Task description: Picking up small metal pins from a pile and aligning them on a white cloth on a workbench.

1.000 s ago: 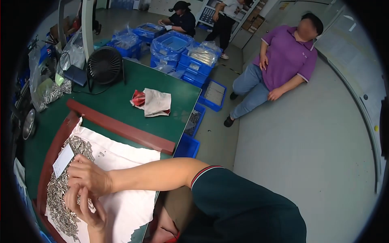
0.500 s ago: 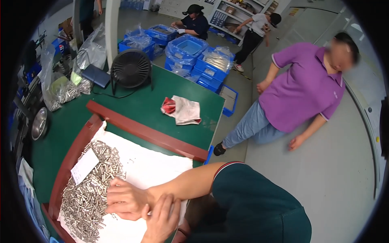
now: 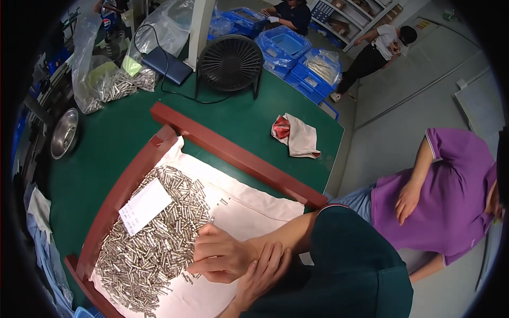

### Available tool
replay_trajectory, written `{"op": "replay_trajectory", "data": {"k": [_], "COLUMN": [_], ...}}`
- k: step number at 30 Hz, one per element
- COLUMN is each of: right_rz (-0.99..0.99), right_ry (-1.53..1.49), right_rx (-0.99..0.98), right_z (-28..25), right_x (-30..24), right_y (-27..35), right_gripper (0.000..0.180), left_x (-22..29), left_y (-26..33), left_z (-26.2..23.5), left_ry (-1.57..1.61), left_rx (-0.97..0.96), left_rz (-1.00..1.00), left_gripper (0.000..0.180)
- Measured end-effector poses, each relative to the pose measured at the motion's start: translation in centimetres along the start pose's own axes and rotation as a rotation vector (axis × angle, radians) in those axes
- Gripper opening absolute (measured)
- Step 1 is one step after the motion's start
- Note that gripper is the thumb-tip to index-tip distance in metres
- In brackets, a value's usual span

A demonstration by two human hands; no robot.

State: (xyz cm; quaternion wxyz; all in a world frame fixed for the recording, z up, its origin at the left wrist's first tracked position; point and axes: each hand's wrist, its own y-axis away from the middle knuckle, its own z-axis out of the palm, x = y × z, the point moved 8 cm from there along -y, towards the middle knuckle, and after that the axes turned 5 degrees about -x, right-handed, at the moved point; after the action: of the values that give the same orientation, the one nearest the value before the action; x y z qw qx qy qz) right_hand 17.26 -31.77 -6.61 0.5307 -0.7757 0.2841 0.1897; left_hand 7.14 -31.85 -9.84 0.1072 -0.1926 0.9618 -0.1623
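Note:
A heap of small metal pins (image 3: pixel 154 249) covers the left part of a white cloth (image 3: pixel 254 193). Over its right edge is my right hand (image 3: pixel 220 254), the fingers curled in; what they hold, if anything, is hidden. A loose pin shows just above its knuckles, and others lie by the fingertips. My left hand (image 3: pixel 265 267) comes up from the lower edge and lies against my right wrist and forearm, fingers stretched out; its palm is hidden. On the pins rests a white paper slip (image 3: pixel 146 205) with writing.
Brown-red rails (image 3: pixel 233 156) border the cloth on the green table (image 3: pixel 122 153). Beyond are a black fan (image 3: pixel 229 63), a dark blue box (image 3: pixel 167 64), bagged pins (image 3: pixel 119 87), a metal bowl (image 3: pixel 64 133) and a folded glove-like cloth (image 3: pixel 297 136). A person in purple (image 3: pixel 435 196) stands at the right.
The whole view has shifted, so the table sits further right and up. My left hand has slid from my right wrist toward the forearm. The person in purple has come closer.

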Motion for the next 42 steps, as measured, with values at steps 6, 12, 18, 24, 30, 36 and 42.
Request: {"op": "replay_trajectory", "data": {"k": [6,12,18,24,30,36,42], "right_rz": [0.031,0.062,0.087,0.095,0.079,0.332,-0.140], "right_ry": [0.016,0.047,0.067,0.099,0.090,0.182,0.305], "right_rx": [0.009,0.048,0.036,0.041,-0.028,0.287,-0.032], "right_z": [-0.4,-0.6,-0.1,-0.9,-1.2,-0.6,-1.7], "right_x": [0.5,0.7,0.8,0.8,1.1,0.6,-0.4], "right_y": [-0.1,-0.7,-0.7,-0.3,-0.2,1.6,-1.5], "right_gripper": [0.030,0.032,0.032,0.031,0.027,0.025,0.018], "left_x": [-0.4,-0.9,-1.0,0.1,-0.7,-1.5,-0.7], "left_y": [-0.1,0.0,0.7,0.5,-0.3,-1.2,-1.4], "left_z": [0.5,-0.2,0.3,0.4,0.5,3.8,3.2], "left_ry": [0.018,-0.052,-0.128,-0.088,-0.161,-0.081,-0.052], "left_rx": [-0.054,0.003,0.011,-0.044,-0.024,-0.073,0.164], "left_rz": [-0.018,0.073,0.043,0.029,0.171,0.023,-0.201], "left_gripper": [0.046,0.043,0.043,0.045,0.046,0.043,0.034]}}
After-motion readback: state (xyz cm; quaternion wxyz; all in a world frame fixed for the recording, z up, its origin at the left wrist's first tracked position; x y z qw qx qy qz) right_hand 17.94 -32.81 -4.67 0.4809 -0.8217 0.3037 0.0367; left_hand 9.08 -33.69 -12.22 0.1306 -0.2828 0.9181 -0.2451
